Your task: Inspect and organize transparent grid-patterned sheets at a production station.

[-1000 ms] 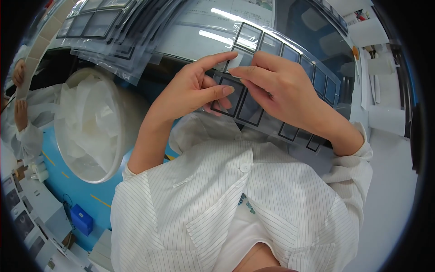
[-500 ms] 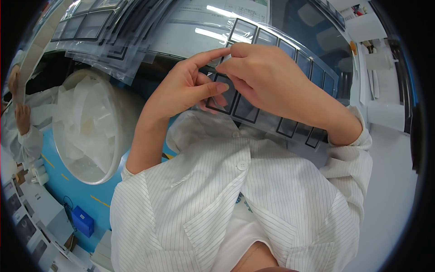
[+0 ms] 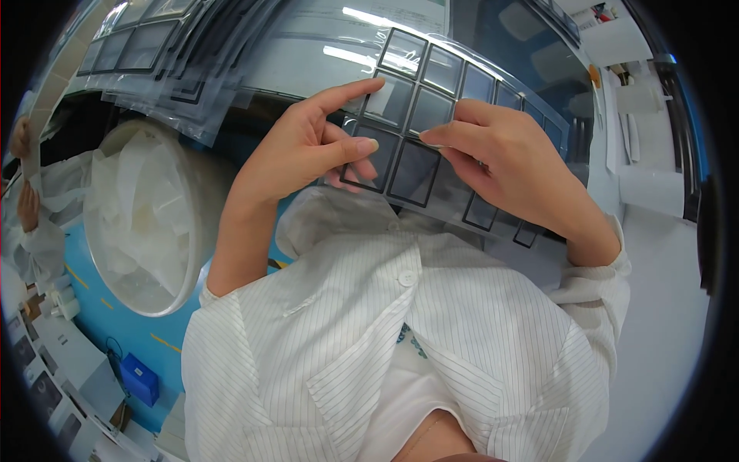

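A clear plastic sheet [image 3: 421, 163] printed with rows of black rectangular frames lies slanted in front of me, its near edge overhanging my front. My left hand [image 3: 308, 138] is at its left end, thumb over the film and the lower fingers beneath it, while the index finger stretches along the left border. Over the sheet's middle, my right hand [image 3: 500, 154] has thumb and index finger pinched together at a frame line. Whatever is between those fingertips is too small to make out.
A stack of similar framed sheets [image 3: 142, 46] lies at the far left. Below it stands a large white bin [image 3: 190, 254] full of crumpled translucent film [image 3: 138, 208]. Another person's hand [image 3: 28, 206] shows at the left edge. A blue box [image 3: 139, 379] sits on the floor.
My right hand has moved right and toward me, away from my left index fingertip, uncovering the frames at the sheet's left end. My left hand keeps nearly the same place.
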Tool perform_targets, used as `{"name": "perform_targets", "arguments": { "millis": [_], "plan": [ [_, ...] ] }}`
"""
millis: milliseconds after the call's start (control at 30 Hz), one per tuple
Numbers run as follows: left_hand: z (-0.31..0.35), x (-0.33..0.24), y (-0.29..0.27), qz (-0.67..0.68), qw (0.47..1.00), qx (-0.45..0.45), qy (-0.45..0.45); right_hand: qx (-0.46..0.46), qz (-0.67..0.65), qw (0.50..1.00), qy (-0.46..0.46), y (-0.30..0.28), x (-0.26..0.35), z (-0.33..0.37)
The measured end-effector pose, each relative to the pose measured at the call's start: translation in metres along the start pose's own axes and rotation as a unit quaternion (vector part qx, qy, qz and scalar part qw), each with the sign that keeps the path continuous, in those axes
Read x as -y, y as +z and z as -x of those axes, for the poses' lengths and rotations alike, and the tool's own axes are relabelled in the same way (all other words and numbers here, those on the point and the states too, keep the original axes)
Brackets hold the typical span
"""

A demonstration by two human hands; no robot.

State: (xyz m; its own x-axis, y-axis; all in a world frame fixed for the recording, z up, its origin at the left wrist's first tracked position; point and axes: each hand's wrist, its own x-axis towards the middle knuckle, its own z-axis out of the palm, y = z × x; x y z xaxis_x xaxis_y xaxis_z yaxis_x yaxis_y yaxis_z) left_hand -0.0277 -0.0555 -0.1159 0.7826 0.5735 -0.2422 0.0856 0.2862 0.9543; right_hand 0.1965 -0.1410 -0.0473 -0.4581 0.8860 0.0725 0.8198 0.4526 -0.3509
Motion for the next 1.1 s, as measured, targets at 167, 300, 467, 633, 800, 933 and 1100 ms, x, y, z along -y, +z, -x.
{"name": "perform_targets", "arguments": {
  "millis": [167,300,467,633,800,933,1100],
  "plan": [
    [0.001,-0.001,0.003,-0.008,1.0,-0.008,0.003,0.001,-0.007,1.0,0.012,-0.005,-0.003,0.015],
    [0.0,-0.001,0.005,-0.015,1.0,-0.011,-0.001,0.009,-0.002,1.0,0.024,-0.007,-0.006,0.027],
    [-0.001,-0.002,0.006,-0.031,0.999,-0.02,-0.004,0.017,0.007,0.999,0.042,-0.014,-0.011,0.044],
    [-0.003,-0.003,0.003,-0.04,0.999,-0.015,-0.013,0.02,0.01,0.998,0.055,-0.019,-0.014,0.057],
    [-0.003,-0.002,0.005,-0.033,0.999,-0.016,-0.013,0.009,0.018,0.999,0.048,-0.02,-0.018,0.065],
    [-0.003,-0.003,0.007,-0.017,0.999,-0.02,-0.019,0.016,0.02,0.998,0.056,-0.021,-0.02,0.069],
    [-0.004,-0.002,0.006,-0.034,0.999,-0.026,-0.013,0.029,0.026,0.997,0.065,-0.023,-0.021,0.071]
  ]
}}
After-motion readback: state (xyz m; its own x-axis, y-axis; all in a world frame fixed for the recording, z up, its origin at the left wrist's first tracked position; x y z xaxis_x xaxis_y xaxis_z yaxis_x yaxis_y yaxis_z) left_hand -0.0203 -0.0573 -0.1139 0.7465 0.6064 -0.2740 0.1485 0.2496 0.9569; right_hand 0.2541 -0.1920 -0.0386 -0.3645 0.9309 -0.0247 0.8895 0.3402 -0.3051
